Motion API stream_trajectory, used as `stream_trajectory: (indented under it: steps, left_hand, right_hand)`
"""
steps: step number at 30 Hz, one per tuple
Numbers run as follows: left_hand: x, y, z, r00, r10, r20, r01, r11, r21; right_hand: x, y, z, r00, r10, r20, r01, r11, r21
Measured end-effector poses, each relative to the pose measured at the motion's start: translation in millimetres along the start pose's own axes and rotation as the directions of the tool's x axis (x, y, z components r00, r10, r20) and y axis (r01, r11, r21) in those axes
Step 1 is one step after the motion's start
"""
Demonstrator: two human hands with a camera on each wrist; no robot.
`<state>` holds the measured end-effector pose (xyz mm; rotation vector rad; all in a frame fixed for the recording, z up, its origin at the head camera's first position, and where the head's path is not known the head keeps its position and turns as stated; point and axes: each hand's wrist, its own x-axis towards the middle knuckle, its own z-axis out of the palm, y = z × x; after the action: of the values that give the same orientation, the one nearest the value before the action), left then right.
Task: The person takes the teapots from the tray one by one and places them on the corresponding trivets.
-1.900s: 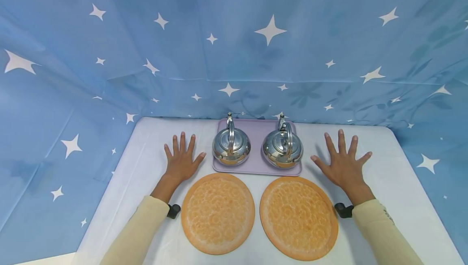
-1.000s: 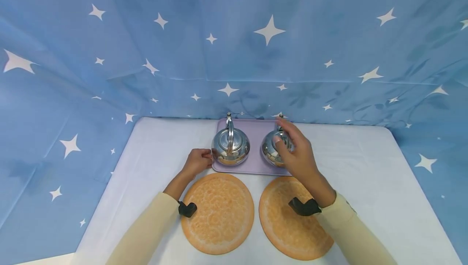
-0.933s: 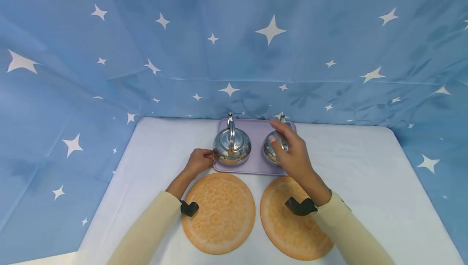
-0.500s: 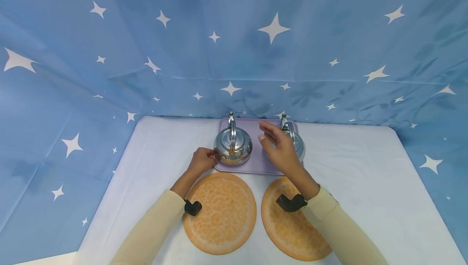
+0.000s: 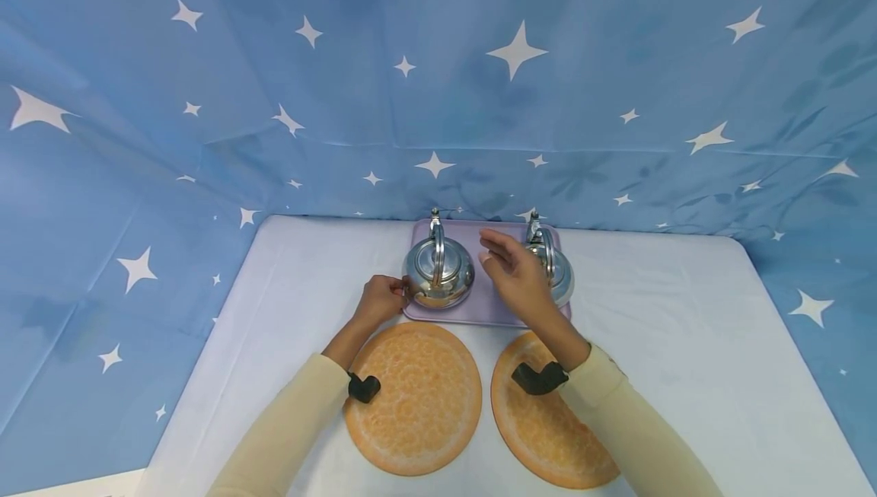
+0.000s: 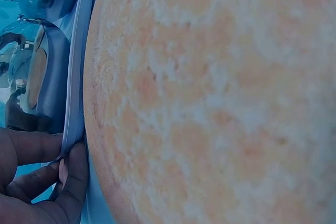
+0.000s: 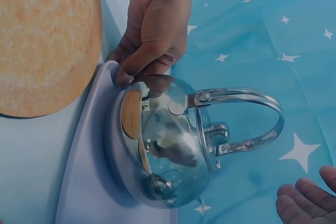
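Tray (image 5: 488, 305), one, pale purple, low-rimmed. Location: on the white table (image 5: 685, 314), toward its far edge, with a starry blue curtain (image 5: 582, 63) behind.

Load: two shiny metal kettles, upright, well apart; left kettle (image 5: 454, 275) with lid and hooped handle, right kettle (image 5: 563, 276) similar, partly hidden.

Left hand (image 5: 379, 301): thumb and fingers pinch the tray's near left corner, beside the left kettle; whether they also touch that kettle cannot be told.

Right hand (image 5: 524, 284): fingers loosely extended over the tray between the kettles, palm toward the left kettle; grasps nothing.

Mats, two, round, bread-patterned: left mat (image 5: 413, 398) and right mat (image 5: 541, 436), side by side on the near side of the tray.

Progress, as judged: early. Done: one hold, on the tray corner. Left: no hold yet by the right hand; both kettles sit on the tray, neither handle gripped. Any lift at the pinched corner: cannot tell.
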<state>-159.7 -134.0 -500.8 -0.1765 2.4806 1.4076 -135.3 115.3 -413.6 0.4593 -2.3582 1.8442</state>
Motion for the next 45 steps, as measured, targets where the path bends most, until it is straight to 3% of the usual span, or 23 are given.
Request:
stream_trajectory:
  steps: [7, 14, 20, 29, 36, 45]
  left_hand:
    - [1.8, -3.5, -1.3, 1.0, 0.015, 0.002, -0.015, 1.0, -0.005]
    - [0.2, -4.0, -3.6, 0.997, 0.078, 0.001, -0.078, 0.997, 0.006]
    - [1.7, -4.3, -2.8, 0.998, 0.058, -0.001, -0.058, 0.998, 0.004]
    - [5.4, -5.5, -0.9, 0.997, 0.076, -0.009, -0.076, 0.997, 0.02]
    - [5.4, -5.9, -0.7, 0.995, 0.098, -0.014, -0.097, 0.995, 0.035]
    - [5.2, -7.1, 1.4, 0.996, 0.08, -0.028, -0.079, 0.996, 0.033]
  right_hand:
    - [1, 6, 9, 0.998, 0.043, 0.044, -0.044, 0.998, 0.036]
    - [1, 13, 19, 0.991, 0.078, 0.107, -0.086, 0.993, 0.075]
    - [3, 17, 23, 0.983, 0.128, 0.134, -0.138, 0.988, 0.068]
    - [5, 21, 32, 0.977, 0.141, 0.157, -0.166, 0.973, 0.161]
    - [5, 2, 36, 0.966, 0.15, 0.211, -0.192, 0.962, 0.195]
    - [10, -7, 43, 0.939, 0.242, 0.243, -0.292, 0.936, 0.195]
